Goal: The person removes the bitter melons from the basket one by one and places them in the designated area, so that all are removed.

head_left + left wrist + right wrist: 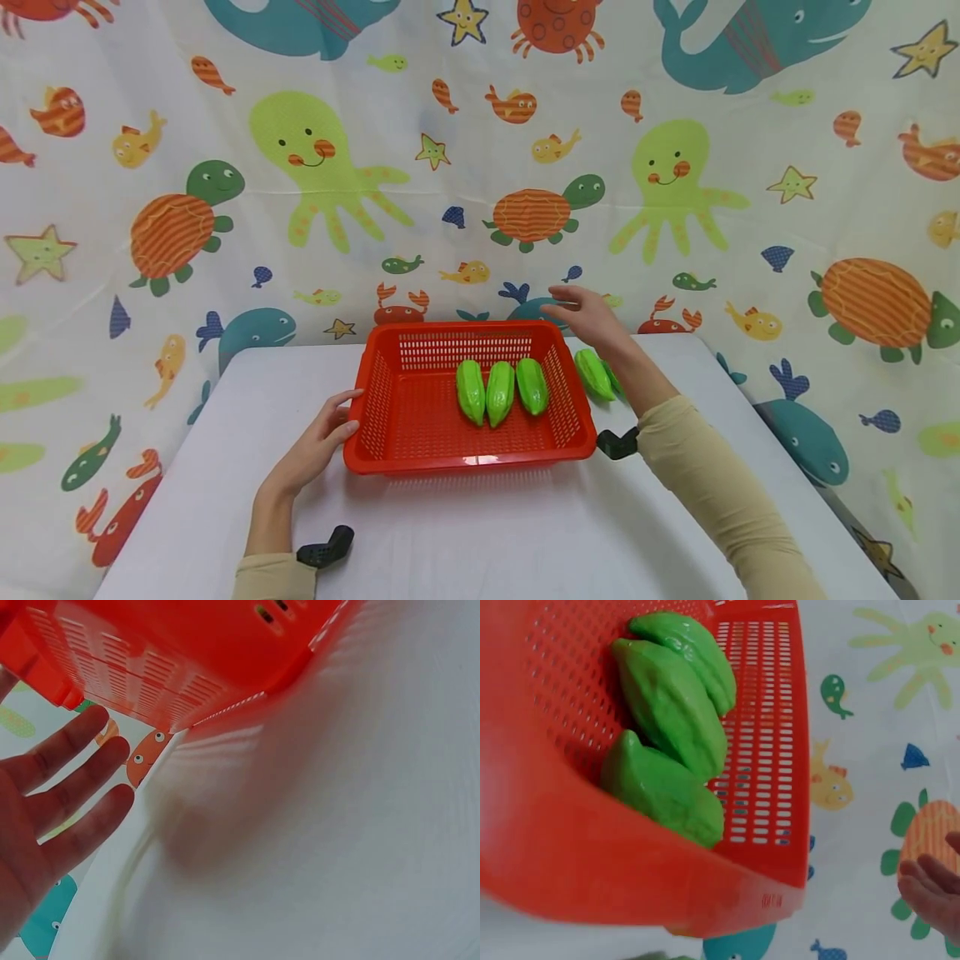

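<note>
A red plastic basket (420, 417) with slotted walls holds three green, ridged star fruits (500, 392) lying side by side toward its right half. My left hand (318, 442) is at the basket's left rim, its fingertips right at the edge; in the left wrist view the fingers (79, 780) are spread and fairly straight beside the slotted wall. Above the basket's back right corner is my right hand (592, 317), fingers loosely extended and nothing in them. Right of the basket, another star fruit (595, 374) lies on the table, with a further green one partly hidden by the right forearm.
The basket stands on a white-covered table (480, 533). Behind it hangs a cloth (465, 292) printed with sea animals, close to the table's far edge. A black wrist device (327, 547) sits at the left wrist, and another (618, 444) at the right.
</note>
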`<state>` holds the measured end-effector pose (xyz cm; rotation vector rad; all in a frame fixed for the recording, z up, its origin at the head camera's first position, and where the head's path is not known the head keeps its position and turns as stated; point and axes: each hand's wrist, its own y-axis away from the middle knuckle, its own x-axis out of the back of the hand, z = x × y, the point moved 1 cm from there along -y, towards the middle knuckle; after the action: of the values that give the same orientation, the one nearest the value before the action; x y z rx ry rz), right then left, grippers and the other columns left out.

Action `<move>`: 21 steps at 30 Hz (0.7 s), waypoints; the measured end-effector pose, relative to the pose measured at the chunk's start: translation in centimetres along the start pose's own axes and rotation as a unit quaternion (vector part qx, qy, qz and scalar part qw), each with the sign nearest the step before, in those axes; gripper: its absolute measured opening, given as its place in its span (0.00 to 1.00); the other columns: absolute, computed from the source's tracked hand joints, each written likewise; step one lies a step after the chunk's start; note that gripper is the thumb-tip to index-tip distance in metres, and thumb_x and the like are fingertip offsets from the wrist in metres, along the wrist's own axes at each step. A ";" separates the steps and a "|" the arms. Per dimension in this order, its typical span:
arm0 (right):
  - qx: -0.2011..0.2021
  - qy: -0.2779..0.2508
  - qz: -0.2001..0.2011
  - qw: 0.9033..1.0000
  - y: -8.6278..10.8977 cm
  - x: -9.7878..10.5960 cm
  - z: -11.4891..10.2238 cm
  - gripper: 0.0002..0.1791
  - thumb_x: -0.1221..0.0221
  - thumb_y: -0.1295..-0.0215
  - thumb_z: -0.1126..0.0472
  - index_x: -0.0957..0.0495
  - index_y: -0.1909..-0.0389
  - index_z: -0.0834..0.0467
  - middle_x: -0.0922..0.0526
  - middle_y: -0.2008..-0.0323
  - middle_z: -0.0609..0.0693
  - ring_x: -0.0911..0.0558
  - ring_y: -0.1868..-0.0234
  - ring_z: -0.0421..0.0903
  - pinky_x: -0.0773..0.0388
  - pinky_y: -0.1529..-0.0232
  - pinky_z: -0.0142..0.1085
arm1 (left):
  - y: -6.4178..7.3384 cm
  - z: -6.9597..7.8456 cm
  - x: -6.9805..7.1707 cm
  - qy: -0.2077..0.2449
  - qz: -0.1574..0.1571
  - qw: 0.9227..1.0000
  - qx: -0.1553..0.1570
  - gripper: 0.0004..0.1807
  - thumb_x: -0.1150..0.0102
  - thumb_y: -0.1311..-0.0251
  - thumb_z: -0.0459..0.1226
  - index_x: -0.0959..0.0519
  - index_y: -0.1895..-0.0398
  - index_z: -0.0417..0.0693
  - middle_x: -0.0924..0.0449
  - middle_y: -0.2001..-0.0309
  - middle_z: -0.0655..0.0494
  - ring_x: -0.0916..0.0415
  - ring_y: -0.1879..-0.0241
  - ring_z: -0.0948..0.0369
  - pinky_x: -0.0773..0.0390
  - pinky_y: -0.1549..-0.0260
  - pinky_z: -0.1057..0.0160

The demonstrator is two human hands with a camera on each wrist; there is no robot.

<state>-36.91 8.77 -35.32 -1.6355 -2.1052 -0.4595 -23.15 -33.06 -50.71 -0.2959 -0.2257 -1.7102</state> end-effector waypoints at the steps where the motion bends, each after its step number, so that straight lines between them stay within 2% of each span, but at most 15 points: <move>1: 0.001 -0.003 -0.005 1.000 -0.1 -0.1 -0.1 0.33 0.41 0.32 0.48 0.35 0.30 0.54 0.33 0.32 0.55 0.32 0.32 0.55 0.35 0.34 0.54 | 0.0 0.0 0.0 0.000 0.000 1.000 0.000 0.32 0.48 0.30 0.48 0.45 0.27 0.61 0.32 0.40 0.42 0.32 0.41 0.45 0.26 0.45 0.43; 8: 0.016 -0.020 -0.046 0.999 -0.7 -1.2 -0.4 0.34 0.40 0.32 0.47 0.35 0.30 0.54 0.35 0.30 0.54 0.32 0.33 0.55 0.34 0.35 0.54 | 0.0 0.0 -0.2 0.001 0.000 1.000 0.004 0.32 0.47 0.31 0.49 0.45 0.27 0.62 0.32 0.40 0.43 0.32 0.41 0.46 0.25 0.45 0.44; 21: 0.003 -0.031 -0.063 0.997 -1.9 -3.0 -1.0 0.31 0.40 0.32 0.49 0.33 0.31 0.54 0.33 0.31 0.52 0.35 0.31 0.54 0.38 0.33 0.53 | 0.2 0.0 -0.5 -0.003 0.001 1.000 0.004 0.33 0.48 0.30 0.49 0.46 0.26 0.61 0.32 0.40 0.43 0.32 0.41 0.46 0.26 0.44 0.43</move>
<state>-37.97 5.38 -36.05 -1.5372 -2.2634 -0.4468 -22.91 -32.64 -50.85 -0.2961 -0.2370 -1.7069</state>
